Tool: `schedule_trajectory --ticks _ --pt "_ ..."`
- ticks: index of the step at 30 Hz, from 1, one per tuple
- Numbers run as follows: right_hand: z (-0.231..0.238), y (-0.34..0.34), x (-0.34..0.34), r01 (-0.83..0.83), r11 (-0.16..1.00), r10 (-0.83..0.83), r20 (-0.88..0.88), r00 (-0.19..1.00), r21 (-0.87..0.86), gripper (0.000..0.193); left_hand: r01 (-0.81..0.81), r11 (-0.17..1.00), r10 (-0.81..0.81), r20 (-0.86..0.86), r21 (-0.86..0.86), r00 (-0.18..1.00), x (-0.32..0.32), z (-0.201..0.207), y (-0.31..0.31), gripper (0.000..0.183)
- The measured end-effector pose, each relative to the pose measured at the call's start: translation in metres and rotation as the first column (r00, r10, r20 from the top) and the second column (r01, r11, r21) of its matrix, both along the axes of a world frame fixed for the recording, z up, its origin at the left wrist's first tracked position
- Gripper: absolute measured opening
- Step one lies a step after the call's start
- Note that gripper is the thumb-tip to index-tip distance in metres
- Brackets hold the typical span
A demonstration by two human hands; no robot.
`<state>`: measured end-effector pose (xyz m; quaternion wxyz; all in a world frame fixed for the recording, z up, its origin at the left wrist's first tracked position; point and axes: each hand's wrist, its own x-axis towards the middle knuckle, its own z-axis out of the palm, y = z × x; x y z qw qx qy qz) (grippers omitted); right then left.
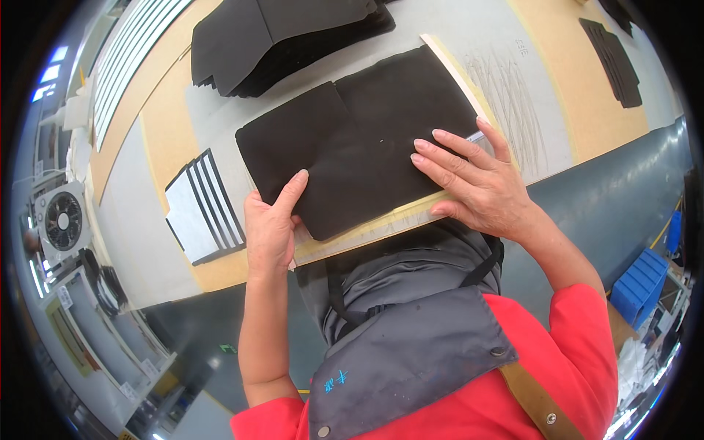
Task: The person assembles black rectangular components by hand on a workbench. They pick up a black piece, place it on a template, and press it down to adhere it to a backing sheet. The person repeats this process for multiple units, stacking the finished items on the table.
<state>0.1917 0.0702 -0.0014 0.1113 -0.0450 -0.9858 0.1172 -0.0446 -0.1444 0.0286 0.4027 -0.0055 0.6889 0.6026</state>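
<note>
A wide black sheet of thin, flexible material (367, 147) lies in front of me near the table's front edge. A short slit shows at its far edge. My left hand (273, 227) is closed on its near left corner, thumb on top and fingers mostly hidden beneath. My right hand (477, 180) is open, its fingers spread, with the fingertips resting on the sheet's right part. A pale board (452, 67) shows from under the sheet along its right and near sides. Beyond lies a thick stack of similar black sheets (282, 33).
Several white-faced, black-edged pieces (199, 213) overlap on the table to the left. Black strips (610, 62) lie at the far right, long white strips (136, 55) at the far left. A fan (64, 213) stands beyond the table's left end; a blue crate (639, 286) is at right.
</note>
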Motion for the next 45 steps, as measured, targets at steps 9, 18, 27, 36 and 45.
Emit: schedule_trajectory --ticks 9,18,27,36,45 --pt "-0.0004 0.0 -0.0001 0.006 1.0 -0.006 0.007 1.0 0.008 0.063 -0.009 1.0 0.01 0.012 -0.021 1.0 -0.0013 0.0028 0.0051 0.034" --pt "0.0006 0.0012 0.0007 -0.013 1.0 0.014 0.017 1.0 -0.016 0.065 0.027 0.999 -0.026 0.016 -0.042 1.0 -0.0044 0.0058 0.0061 0.036" --pt "-0.0007 0.0013 -0.0004 -0.003 1.0 0.003 -0.009 1.0 0.008 0.064 0.025 0.998 -0.025 0.008 -0.052 1.0 -0.0048 0.0042 0.0055 0.036" --pt "-0.0009 0.0012 0.0005 -0.012 1.0 0.012 0.022 1.0 0.004 0.067 0.013 0.998 -0.013 -0.001 -0.055 1.0 -0.0033 0.0052 0.006 0.036" --pt "0.0021 0.0019 0.0 -0.019 1.0 0.019 0.039 0.999 0.002 0.068 0.034 0.997 -0.034 0.003 -0.068 0.999 -0.0043 0.0039 0.0051 0.032"
